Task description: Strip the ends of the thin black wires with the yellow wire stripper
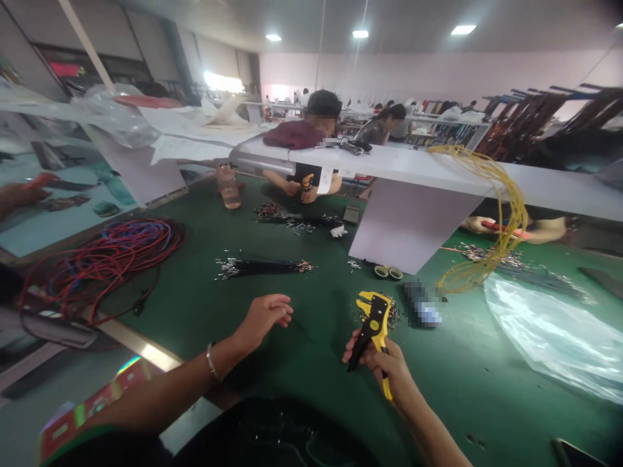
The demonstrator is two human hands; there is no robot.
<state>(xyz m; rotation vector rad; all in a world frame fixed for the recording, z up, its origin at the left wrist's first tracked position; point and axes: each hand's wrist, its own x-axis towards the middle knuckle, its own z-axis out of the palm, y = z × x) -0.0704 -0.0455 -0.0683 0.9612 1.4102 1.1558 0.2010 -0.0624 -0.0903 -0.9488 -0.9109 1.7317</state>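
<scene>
My right hand [382, 363] is wrapped round the handles of yellow-and-black wire strippers [374, 324], whose jaws point up and to the left. Behind the tool lies a pile of small metal-ended pieces [393, 312], partly hidden by it. My left hand [267, 318], with a band at the wrist, is pinched closed over the green table. A faint black wire [305, 332] trails from its fingertips toward the strippers, mostly lost against the dark surface. Just beyond this hand lies a bundle of black wires [265, 266] with metal terminals at the left end and coppery ones at the right.
Red and blue cable coils [131, 253] lie at left. Tape rolls [388, 272], a blurred-out item [421, 305] and a clear plastic bag [555, 331] are to the right. Yellow wires [511, 207] hang from the white shelf [413, 162]. Co-workers' hands [299, 189] work across the table.
</scene>
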